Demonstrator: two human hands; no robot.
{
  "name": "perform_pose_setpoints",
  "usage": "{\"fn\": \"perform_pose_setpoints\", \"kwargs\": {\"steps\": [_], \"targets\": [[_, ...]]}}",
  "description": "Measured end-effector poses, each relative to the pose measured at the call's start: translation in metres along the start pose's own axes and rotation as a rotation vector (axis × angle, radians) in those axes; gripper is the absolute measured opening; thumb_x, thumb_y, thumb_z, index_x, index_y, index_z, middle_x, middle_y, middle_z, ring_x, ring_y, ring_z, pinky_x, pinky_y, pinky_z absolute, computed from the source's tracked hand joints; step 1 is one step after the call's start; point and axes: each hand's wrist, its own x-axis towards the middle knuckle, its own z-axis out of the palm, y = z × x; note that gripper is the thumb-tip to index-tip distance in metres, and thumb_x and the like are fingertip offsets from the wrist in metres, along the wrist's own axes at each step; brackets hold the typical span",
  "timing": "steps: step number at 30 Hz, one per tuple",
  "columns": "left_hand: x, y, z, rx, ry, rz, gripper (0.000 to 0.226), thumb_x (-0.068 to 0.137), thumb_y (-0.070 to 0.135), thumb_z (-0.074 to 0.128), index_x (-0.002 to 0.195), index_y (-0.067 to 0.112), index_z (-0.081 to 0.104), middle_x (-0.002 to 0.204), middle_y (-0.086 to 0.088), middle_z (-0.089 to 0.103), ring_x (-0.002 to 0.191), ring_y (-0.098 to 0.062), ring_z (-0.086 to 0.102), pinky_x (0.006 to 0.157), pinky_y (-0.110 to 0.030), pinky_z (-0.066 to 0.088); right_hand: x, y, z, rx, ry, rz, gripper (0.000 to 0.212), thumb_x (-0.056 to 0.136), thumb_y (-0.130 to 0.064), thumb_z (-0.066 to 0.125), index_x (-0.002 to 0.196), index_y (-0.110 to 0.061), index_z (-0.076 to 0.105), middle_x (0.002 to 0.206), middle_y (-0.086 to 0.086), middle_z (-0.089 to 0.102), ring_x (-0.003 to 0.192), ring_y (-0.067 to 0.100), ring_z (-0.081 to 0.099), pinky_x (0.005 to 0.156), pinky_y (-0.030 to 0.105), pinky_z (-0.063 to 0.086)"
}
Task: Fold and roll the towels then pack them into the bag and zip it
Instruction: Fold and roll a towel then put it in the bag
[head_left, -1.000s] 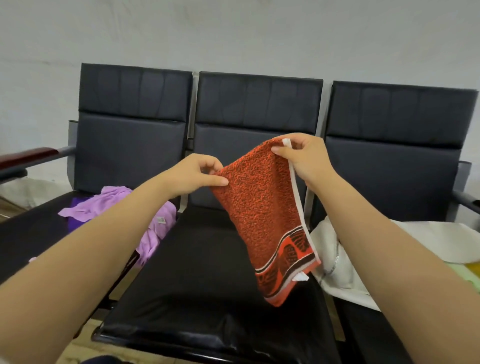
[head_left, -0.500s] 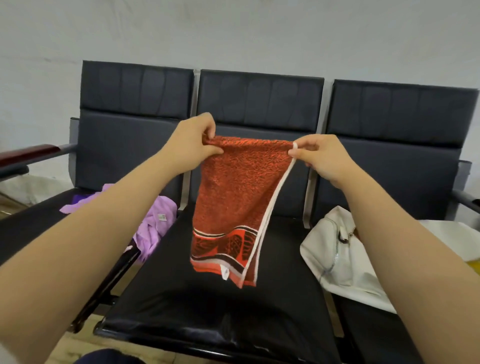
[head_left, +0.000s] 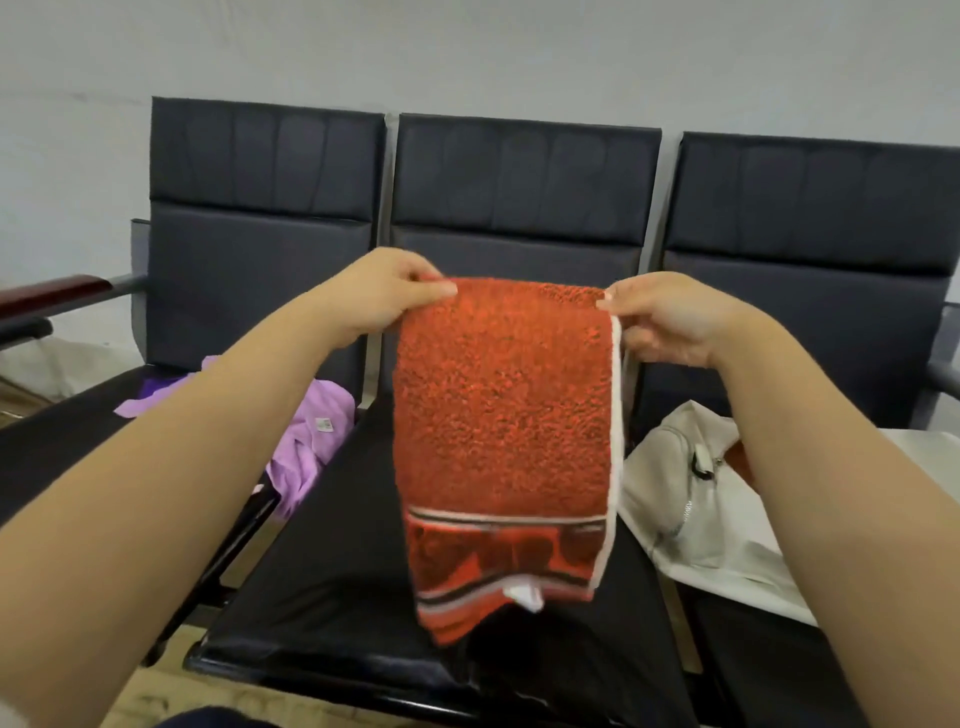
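Where the bench (head_left: 260, 249) is beginning at far left, a glossy reddish wooden armrest (head_left: 52, 291) is capping a grey metal arm. Three black padded seats, smooth and leather-like with stitched rectangular backs, are standing in a row against a pale wall.

Item, left seat: a purple towel (head_left: 311, 441), soft and crumpled, is lying in a heap and spilling over the seat's right edge, a small white label showing on it.

Item, left hand (head_left: 379, 296): it is pinching the upper left corner of the red towel (head_left: 504, 441) between thumb and curled fingers.

Item, red towel: it is hanging in the air in front of the middle seat (head_left: 322, 571), stretched flat between both hands. It is a looped terry rectangle, doubled over at its top edge, with a white border running down its right side, a woven dark-and-red patterned band near the bottom, and a white tag (head_left: 524, 595) dangling at the hem.

Item, right hand (head_left: 670, 317): it is gripping the upper right corner, fingers curled round the white border.

Item, right seat: a white bag (head_left: 675, 499), of soft slumped fabric with a small metal fitting (head_left: 701, 465), is lying beside the towel's right edge.
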Motion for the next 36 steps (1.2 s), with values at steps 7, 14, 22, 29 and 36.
{"fn": "perform_pose_setpoints", "kwargs": {"steps": [7,14,22,29,36], "targets": [[0.055,-0.014,0.024,0.189,0.295,-0.05,0.01,0.09,0.014,0.062,0.087,0.015,0.053,0.078,-0.005,0.064,0.058,-0.013,0.066,0.05,-0.025,0.045,0.062,0.014,0.021,-0.041,0.487,-0.163,0.01,0.104,-0.01,0.034,0.097,-0.014,0.041,0.097,0.007,0.053,0.079,0.024,0.07,0.067,0.035,0.06],[0.038,-0.029,0.026,0.168,0.303,0.184,0.013,0.084,0.012,0.069,0.085,0.016,0.057,0.072,0.005,0.062,0.061,-0.001,0.061,0.055,-0.015,0.043,0.046,0.039,0.015,-0.035,0.497,-0.253,0.015,0.1,-0.006,0.042,0.09,-0.016,0.046,0.1,0.009,0.063,0.083,0.018,0.072,0.072,0.03,0.059],[-0.122,-0.153,0.118,0.745,-0.604,0.259,0.02,0.074,0.035,0.045,0.084,0.023,0.057,0.097,0.002,0.058,0.089,-0.02,0.057,0.074,-0.033,0.047,-0.05,0.214,0.074,-0.811,-0.119,-0.048,0.019,0.077,-0.008,0.06,0.08,-0.027,0.057,0.084,-0.005,0.056,0.08,0.018,0.058,0.075,0.027,0.046],[-0.153,-0.168,0.148,0.351,-0.362,0.063,0.02,0.078,0.051,0.047,0.08,0.031,0.049,0.08,0.016,0.051,0.073,0.001,0.048,0.073,-0.026,0.04,-0.071,0.233,0.102,-1.161,-0.331,-0.105,0.03,0.076,-0.031,0.063,0.103,-0.025,0.052,0.108,-0.007,0.044,0.097,0.016,0.045,0.083,0.032,0.038],[-0.159,-0.175,0.166,0.768,-0.912,-0.022,0.132,0.047,0.091,0.027,0.152,0.021,-0.01,0.159,0.003,-0.017,0.146,-0.016,-0.015,0.117,-0.041,-0.002,-0.063,0.246,0.102,-0.926,-0.458,0.061,0.069,0.08,-0.046,0.073,0.141,-0.029,0.045,0.133,-0.008,0.038,0.117,0.01,0.044,0.102,0.025,0.037]]}}
